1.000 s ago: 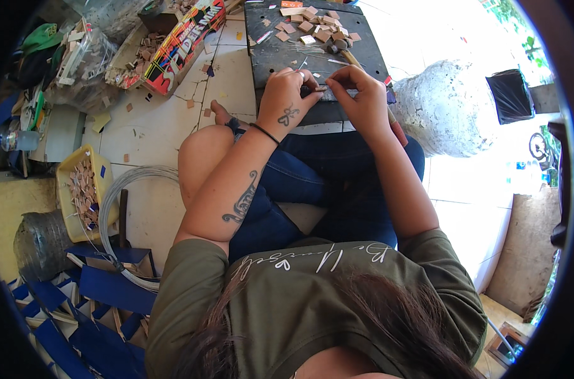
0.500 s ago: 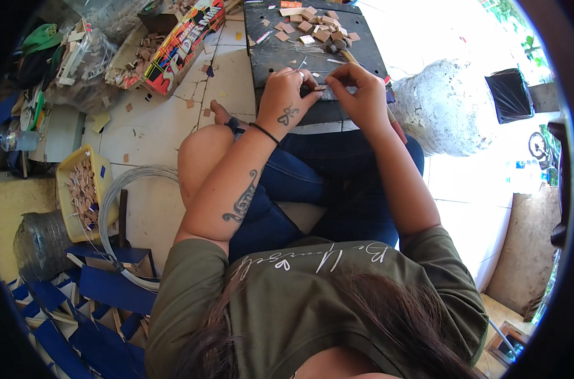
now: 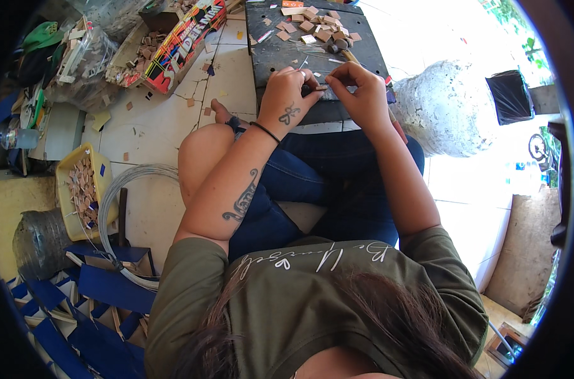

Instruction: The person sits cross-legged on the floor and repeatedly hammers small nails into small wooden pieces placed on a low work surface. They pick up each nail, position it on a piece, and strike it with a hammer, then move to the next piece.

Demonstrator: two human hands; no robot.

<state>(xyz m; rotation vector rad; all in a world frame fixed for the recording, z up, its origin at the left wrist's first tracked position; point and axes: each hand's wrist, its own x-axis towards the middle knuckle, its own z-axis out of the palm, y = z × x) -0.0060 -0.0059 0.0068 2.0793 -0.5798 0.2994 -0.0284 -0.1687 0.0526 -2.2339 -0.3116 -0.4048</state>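
Note:
Over the near end of a dark low table [image 3: 268,60], my two hands meet almost fingertip to fingertip. My left hand [image 3: 289,95] is closed, pinching a small brown wooden piece [image 3: 321,88] between thumb and fingers. Facing it, my right hand [image 3: 364,95] is in a pinch right beside that piece; whatever lies between its fingertips is too small to make out. Beyond the hands, a hammer [image 3: 340,45] lies with its wooden handle pointing toward my right hand. Thin wire lengths [image 3: 297,46] and several small wooden blocks [image 3: 325,30] lie farther back on the tabletop.
A yellow basin [image 3: 103,175] of small wooden pieces stands at left, beside a coil of wire [image 3: 113,189]. Blue wooden frames [image 3: 110,287] are stacked at lower left. A printed box [image 3: 176,54] holds scraps at the back left. A whitish rounded bulk [image 3: 448,107] sits right of the table.

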